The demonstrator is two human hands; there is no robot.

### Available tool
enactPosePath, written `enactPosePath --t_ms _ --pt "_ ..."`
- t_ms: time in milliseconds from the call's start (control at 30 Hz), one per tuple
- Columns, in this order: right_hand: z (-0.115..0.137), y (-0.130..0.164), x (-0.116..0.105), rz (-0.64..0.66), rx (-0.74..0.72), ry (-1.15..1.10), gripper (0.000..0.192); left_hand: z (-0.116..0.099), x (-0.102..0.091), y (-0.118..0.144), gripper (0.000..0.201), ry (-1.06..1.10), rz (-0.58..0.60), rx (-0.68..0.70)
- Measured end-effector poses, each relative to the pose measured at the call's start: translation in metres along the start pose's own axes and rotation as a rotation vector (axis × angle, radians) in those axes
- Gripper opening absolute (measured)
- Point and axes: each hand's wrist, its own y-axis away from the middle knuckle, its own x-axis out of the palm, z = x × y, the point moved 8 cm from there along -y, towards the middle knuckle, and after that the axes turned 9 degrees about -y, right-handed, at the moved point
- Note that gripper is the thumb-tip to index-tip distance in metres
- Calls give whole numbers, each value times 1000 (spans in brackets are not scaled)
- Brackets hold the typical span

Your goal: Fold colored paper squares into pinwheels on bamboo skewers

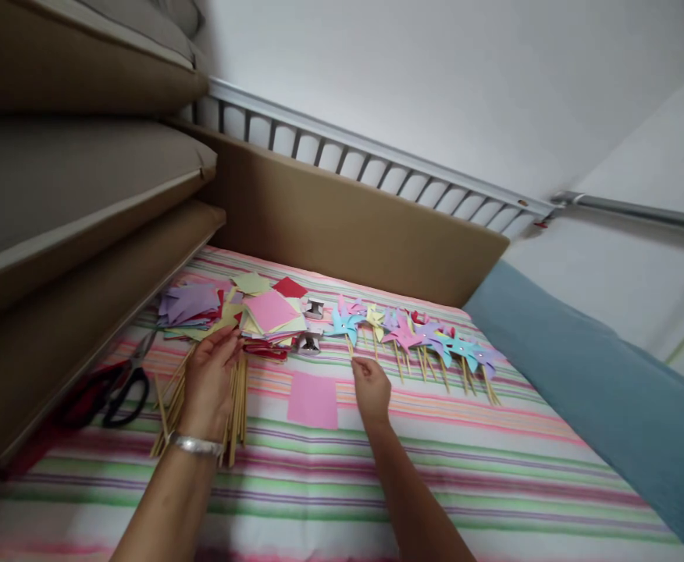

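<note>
Head view, looking down on a striped sheet (436,468), soft cloth in pink, green and purple bands. Left hand (210,382) resting palm-down over a loose bundle of thin wooden sticks (236,414), fingers loosely spread, tips at the near edge of a paper pile (268,316); silver bangle (195,445) on that wrist. Pile made of flat square sheets in pink, yellow, red and purple, fanned and overlapping. Right hand (371,386) just below the near end of a pinwheel row (412,336), fingers curled narrow, pinched at or beside the stick of the leftmost blue pinwheel; actual grip hard to tell. Pinwheels folded from matte paper, pointed blades in blue, pink, purple and yellow, each on a slim wooden stick, laid side by side and overlapping. Between the hands, one flat pink square (312,400), lying apart. Scissors (122,386) with black loop handles left of the sticks. Brown padded cushions (84,179) stacked at left; metal rail (377,156) along the white wall behind.
</note>
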Motion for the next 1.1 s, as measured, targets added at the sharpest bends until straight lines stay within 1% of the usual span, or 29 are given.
enactPosePath --t_ms 100,167,233,267,333,400,433,467,533,567,600,667,733,800,833,900,1033,1100 --pt "57 -4 24 126 -197 -86 25 0 -2 -1 30 3 -15 10" --pt "90 -7 42 227 -283 -111 18 0 -2 -2 29 4 -8 10" --pt "110 -6 55 317 -334 -119 16 -1 -2 -2 28 8 5 21" --pt "114 -2 59 371 -346 -110 16 -3 -3 -2 27 12 8 28" --pt "111 10 61 457 -337 -82 17 -5 -3 -2 26 18 7 36" --pt "95 28 59 535 -304 -21 15 -5 -2 -1 26 5 4 24" --pt "83 41 60 612 -284 61 21 -4 -1 -1 26 -4 7 15" --pt "73 53 62 675 -283 152 32 -2 1 0 26 -12 13 8" --pt "55 75 64 725 -306 305 57 2 6 2 25 -13 37 2" --pt "48 84 66 732 -322 355 66 4 9 3 25 -12 49 0" --pt "43 92 70 727 -333 390 70 6 12 5 25 -13 61 -3" --pt "37 100 77 660 -334 425 69 11 16 7 26 -30 71 -9" --pt "36 99 78 540 -324 405 57 15 21 10 27 -62 81 -15" --pt "39 94 74 433 -332 332 39 20 26 12 28 -100 118 -19" --pt "42 90 69 390 -347 281 31 24 30 13 28 -128 145 -30" --pt "49 80 56 319 -386 165 23 35 36 15 29 -213 201 -79" --pt "60 60 20 164 -431 -103 17 63 41 18 27 -496 275 -199" --pt "64 55 6 106 -455 -208 20 75 41 20 36 -634 301 -259"
